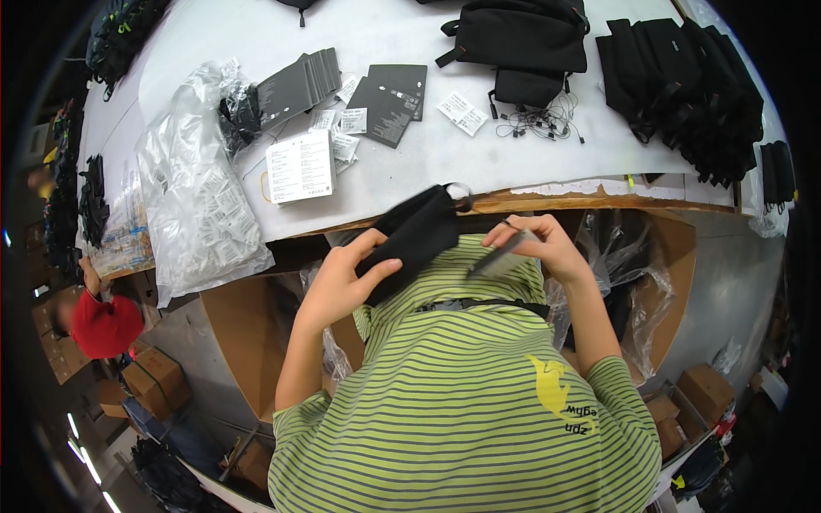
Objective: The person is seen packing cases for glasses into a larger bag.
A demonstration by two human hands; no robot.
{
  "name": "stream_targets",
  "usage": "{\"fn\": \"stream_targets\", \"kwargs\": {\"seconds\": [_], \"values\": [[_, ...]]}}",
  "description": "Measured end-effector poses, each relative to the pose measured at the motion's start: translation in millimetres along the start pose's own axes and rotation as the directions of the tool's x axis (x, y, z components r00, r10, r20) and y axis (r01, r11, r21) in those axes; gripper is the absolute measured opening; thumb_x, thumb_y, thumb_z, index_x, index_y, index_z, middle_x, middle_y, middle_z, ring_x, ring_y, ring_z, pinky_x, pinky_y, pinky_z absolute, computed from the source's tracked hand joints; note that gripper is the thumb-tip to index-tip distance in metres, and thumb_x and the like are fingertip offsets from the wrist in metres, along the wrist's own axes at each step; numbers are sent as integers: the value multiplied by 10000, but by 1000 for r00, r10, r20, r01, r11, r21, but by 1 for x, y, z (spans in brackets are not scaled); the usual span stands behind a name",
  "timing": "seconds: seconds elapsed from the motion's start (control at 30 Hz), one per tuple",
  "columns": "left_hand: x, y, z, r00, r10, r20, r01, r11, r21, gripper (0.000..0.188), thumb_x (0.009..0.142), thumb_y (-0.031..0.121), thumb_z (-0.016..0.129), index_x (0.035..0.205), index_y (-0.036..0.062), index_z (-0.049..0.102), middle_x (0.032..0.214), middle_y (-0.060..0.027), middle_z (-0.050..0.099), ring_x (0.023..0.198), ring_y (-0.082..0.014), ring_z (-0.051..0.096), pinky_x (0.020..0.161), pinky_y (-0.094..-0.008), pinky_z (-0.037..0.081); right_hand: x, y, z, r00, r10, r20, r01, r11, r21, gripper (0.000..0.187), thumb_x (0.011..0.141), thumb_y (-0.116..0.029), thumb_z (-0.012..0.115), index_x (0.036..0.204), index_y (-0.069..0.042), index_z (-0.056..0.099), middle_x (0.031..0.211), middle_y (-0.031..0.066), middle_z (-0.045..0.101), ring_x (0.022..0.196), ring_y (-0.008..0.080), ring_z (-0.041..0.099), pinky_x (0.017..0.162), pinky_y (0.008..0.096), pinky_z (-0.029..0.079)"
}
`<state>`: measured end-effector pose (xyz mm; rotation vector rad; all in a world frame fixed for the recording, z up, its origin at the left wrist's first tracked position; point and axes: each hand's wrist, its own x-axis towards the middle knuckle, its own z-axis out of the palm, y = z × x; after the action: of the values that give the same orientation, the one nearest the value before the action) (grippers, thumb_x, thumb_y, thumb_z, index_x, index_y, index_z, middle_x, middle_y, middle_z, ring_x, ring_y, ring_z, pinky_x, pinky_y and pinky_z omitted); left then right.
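Observation:
My left hand [340, 275] grips a small black fabric pouch [419, 235] in front of my body, near the table's front edge. A loop sticks out from the pouch's far end. To its right, my right hand [549, 245] pinches a dark grey hang tag [505, 258], smeared by motion, and a thin dark cord shows at the fingers. The tag and the pouch are apart. Beyond them on the table lie fanned dark cards [301, 85], two loose dark cards [390, 111], a stack of white printed cards [300, 168] and a tangle of black strings [543, 120].
White printed labels [462, 113] are scattered on the white table [505, 162]. A clear plastic bag of labels [201, 197] hangs over its front left. Black bags [517, 38] and piled pouches [684, 94] occupy the far side. Open cartons [248, 342] stand below; a person in red [107, 325] is at left.

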<state>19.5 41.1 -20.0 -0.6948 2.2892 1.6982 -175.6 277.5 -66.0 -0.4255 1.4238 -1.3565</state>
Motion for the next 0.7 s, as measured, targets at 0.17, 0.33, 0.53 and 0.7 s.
{"fn": "stream_targets", "kwargs": {"seconds": [0.17, 0.33, 0.53, 0.7], "values": [[-1, 8, -2, 984, 53, -168, 0, 954, 300, 200, 845, 153, 642, 979, 28, 563, 847, -163, 667, 643, -339, 618, 598, -337, 473, -4, 2, -11, 971, -102, 216, -13, 880, 476, 556, 754, -568, 626, 903, -43, 516, 816, 108, 568, 744, 237, 591, 858, 385, 467], [-1, 5, -1, 970, 67, -232, 24, 929, 369, 182, 844, 145, 641, 974, 41, 567, 846, -149, 671, 694, -325, 638, 626, -353, 486, -14, -19, -39, 990, 93, 108, -105, 988, 111, 649, 725, -463, 720, 1132, -15, 486, 827, 44, 519, 681, 135, 545, 800, 340, 487], [0, -3, 1, 947, 165, -277, -40, 912, 409, 190, 836, 143, 652, 980, 48, 573, 840, -146, 668, 724, -325, 642, 637, -355, 490, -18, -43, -68, 992, 22, -123, -44, 982, -182, 201, 869, -88, 616, 1026, 37, 606, 867, 100, 675, 752, 118, 617, 702, 245, 490], [-2, 22, 18, 971, 201, -133, -156, 945, 286, 222, 829, 176, 676, 983, 41, 589, 781, -156, 641, 643, -337, 609, 565, -336, 470, 20, -17, -60, 846, -57, -530, 461, 577, 674, 187, 881, -220, 660, 879, -35, 634, 747, 51, 635, 655, 146, 579, 668, 287, 509]]}}
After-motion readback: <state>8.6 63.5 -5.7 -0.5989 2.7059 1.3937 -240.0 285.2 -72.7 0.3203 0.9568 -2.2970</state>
